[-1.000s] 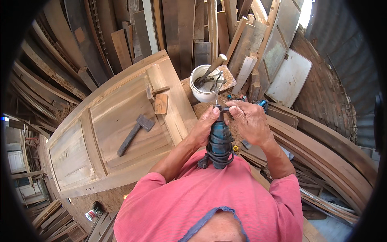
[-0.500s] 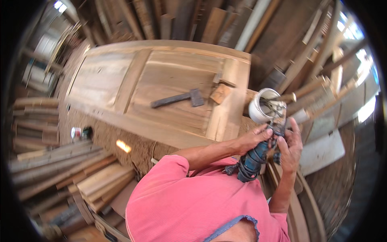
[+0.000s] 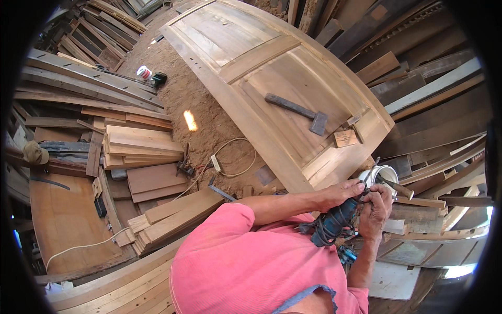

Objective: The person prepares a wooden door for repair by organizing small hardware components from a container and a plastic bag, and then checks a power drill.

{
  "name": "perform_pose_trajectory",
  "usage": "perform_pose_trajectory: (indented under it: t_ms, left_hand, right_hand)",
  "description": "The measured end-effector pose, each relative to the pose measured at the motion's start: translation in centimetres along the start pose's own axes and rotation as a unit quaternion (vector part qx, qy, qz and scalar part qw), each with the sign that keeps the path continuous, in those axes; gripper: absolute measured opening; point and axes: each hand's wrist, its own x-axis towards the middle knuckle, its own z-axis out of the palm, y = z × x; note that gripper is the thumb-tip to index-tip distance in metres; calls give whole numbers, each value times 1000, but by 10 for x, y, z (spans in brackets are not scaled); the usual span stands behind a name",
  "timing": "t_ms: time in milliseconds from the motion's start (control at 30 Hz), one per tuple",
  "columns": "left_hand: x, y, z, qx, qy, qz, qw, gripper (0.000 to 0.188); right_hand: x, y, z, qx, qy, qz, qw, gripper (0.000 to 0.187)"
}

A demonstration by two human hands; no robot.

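Note:
My left hand (image 3: pixel 341 195) closes round the front end of a blue corded power tool (image 3: pixel 337 222), whose dark cord is wound about its body. The tool lies against my pink shirt, and its exact kind is not plain. At the same front end, the fingers of my right hand (image 3: pixel 376 210) are curled and pinched together; whatever is between them is too small to make out. Just beyond both hands stands a white bucket (image 3: pixel 387 171) with tools in it. A panelled wooden door (image 3: pixel 293 86) lies past it, bearing a dark mallet (image 3: pixel 303 112) and a small wood block (image 3: pixel 345 138).
Stacked boards (image 3: pixel 138 144) fill the left side. A pale cable with a socket block (image 3: pixel 215 163) curls over the sawdust-covered ground (image 3: pixel 180 97). Planks (image 3: pixel 434 86) lean at the far right. A second blue tool (image 3: pixel 346 254) sits under my right wrist.
The view has swung right, so the door and mallet now sit at a different angle. My right hand's fingers, stretched out earlier, have curled in at the tool's front end.

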Motion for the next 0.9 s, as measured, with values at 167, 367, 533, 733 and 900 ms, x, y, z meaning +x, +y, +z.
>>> perform_pose_trajectory:
  t_ms: [167,367,533,733,900]
  left_hand:
    - [12,1,-13,26,6,-23,999,39]
    - [28,15,1,16,-27,-147,989,46]
    - [45,1,16,50,-117,-190,973,52]
    - [49,3,16,87,-160,-224,957,52]
    - [57,2,12,185,-236,-210,931,51]
  right_hand:
    - [14,2,-6,-11,2,-18,1000,19]
    - [-2,31,-45,17,121,109,987,16]
    - [-17,51,-46,417,92,355,832,19]
    - [-11,45,-34,432,81,347,828,23]
    - [-12,61,-25,420,260,297,817,21]
